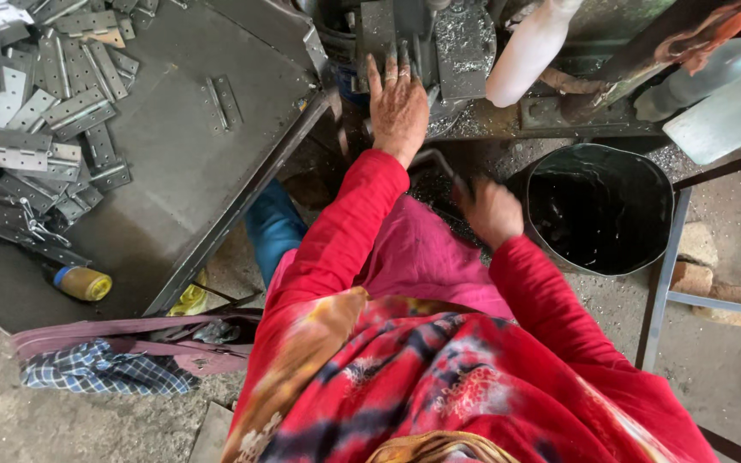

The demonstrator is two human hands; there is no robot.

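Left hand: I see my left hand [398, 105] stretched forward, palm down, fingers spread and flat against the grey metal machine block [388, 34]; it grips nothing that I can make out.
Right hand: my right hand [491, 211] sits lower and nearer my body, fingers curled around the end of a thin dark metal handle [437, 163] (the frame is blurred here, so I cannot tell how tight the grip is).
Hands to each other: well apart, the left ahead by the machine, the right back over my lap.
Machine: its top carries bright metal shavings [465, 39], just right of my left hand.
Bucket: a black bucket [600, 208] stands on the floor just right of my right hand, dark inside with a few small glinting bits.
Work table: a grey sheet-metal table [173, 171] lies to my left, with a heap of flat metal hinges [40, 111] at its far left and one lone hinge [221, 103] nearer the machine.
Small items: a yellow-and-blue capped bottle [84, 282] lies on the table's near edge; a white bottle [529, 47] leans beside the machine.
Clothing: red sleeves, pink cloth over my lap.
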